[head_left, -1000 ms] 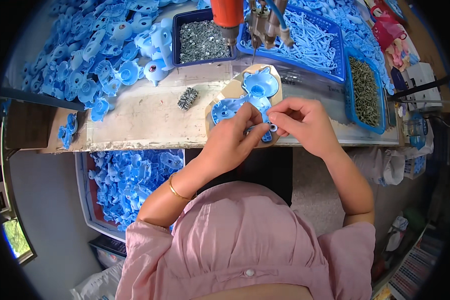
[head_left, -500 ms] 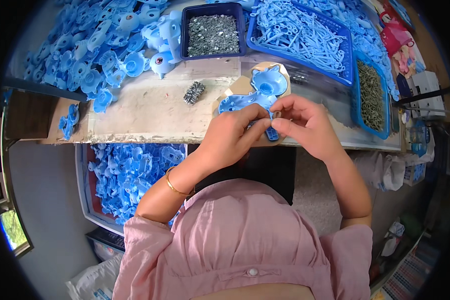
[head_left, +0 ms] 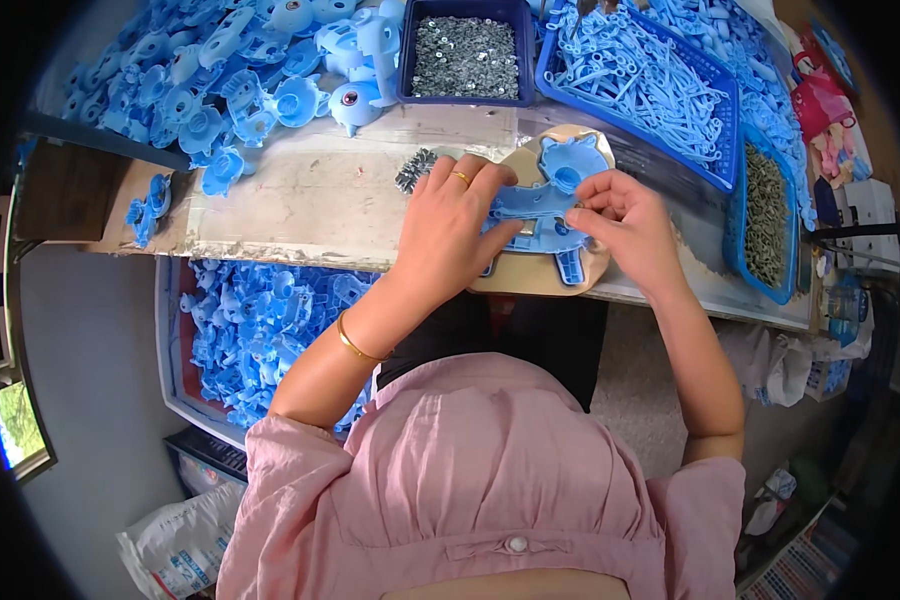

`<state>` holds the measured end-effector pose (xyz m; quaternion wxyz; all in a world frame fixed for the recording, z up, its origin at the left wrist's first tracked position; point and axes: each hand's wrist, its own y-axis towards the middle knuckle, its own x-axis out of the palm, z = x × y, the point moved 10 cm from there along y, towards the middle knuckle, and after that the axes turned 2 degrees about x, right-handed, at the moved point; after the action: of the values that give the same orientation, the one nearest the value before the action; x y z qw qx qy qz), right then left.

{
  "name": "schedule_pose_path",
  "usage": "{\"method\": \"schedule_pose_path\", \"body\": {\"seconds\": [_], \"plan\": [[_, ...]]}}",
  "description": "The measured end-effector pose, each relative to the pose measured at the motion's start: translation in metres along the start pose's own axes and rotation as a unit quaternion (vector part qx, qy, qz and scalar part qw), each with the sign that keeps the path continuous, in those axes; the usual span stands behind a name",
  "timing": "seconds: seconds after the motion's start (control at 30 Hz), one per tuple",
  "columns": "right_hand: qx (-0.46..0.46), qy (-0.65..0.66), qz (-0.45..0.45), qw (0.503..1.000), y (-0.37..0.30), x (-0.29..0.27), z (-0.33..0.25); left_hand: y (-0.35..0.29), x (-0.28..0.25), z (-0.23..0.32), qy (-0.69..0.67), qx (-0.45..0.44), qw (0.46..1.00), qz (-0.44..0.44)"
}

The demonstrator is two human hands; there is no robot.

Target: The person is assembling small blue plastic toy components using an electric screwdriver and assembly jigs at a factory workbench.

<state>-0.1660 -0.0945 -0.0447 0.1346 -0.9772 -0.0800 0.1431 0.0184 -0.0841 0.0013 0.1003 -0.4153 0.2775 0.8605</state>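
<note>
A blue plastic animal-shaped half shell (head_left: 570, 165), hollow side up, lies in a tan fixture (head_left: 582, 272) at the table's front edge. My left hand (head_left: 445, 230) reaches over the shell's left end, fingers stretched and thumb apart, its fingertips beside a dark clump of small metal pieces (head_left: 414, 172). The clump is partly covered by the fingers. On the shell's right side, my right hand (head_left: 625, 225) has thumb and index finger pinched low over the blue plastic. Whatever is between those fingertips is too small to make out.
Behind stand a dark blue bin of small metal parts (head_left: 465, 60), a blue basket of plastic links (head_left: 640, 90) and a blue tray of screws (head_left: 765, 215). Blue shells (head_left: 200, 130) heap at the far left. Below the table sits a crate of blue parts (head_left: 270, 330).
My left hand has left the pinch near the right hand and moved left to the metal clump, its fingers now spread. My right hand stays pinched at the shell. The whole view has shifted slightly.
</note>
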Motion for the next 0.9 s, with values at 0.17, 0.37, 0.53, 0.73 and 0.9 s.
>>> {"method": "schedule_pose_path", "body": {"seconds": [0.17, 0.37, 0.53, 0.73, 0.9], "plan": [[-0.007, -0.035, 0.014, 0.999, -0.001, 0.002, -0.011, 0.002, 0.005, -0.005, -0.014, -0.017, 1.0, -0.01], [-0.02, -0.162, -0.084, 0.983, -0.001, 0.014, -0.029, 0.0, -0.001, 0.001, -0.006, -0.016, 1.0, -0.007], [0.007, -0.219, -0.146, 0.965, 0.009, 0.023, -0.025, -0.002, 0.005, 0.003, 0.02, 0.001, 1.0, -0.014], [-0.213, -0.435, 0.0, 0.875, 0.002, 0.015, -0.065, 0.002, -0.001, 0.01, 0.071, 0.01, 0.997, 0.006], [-0.11, -0.462, -0.082, 0.876, 0.019, 0.02, -0.048, 0.007, 0.001, 0.009, 0.087, 0.004, 0.996, -0.014]]}}
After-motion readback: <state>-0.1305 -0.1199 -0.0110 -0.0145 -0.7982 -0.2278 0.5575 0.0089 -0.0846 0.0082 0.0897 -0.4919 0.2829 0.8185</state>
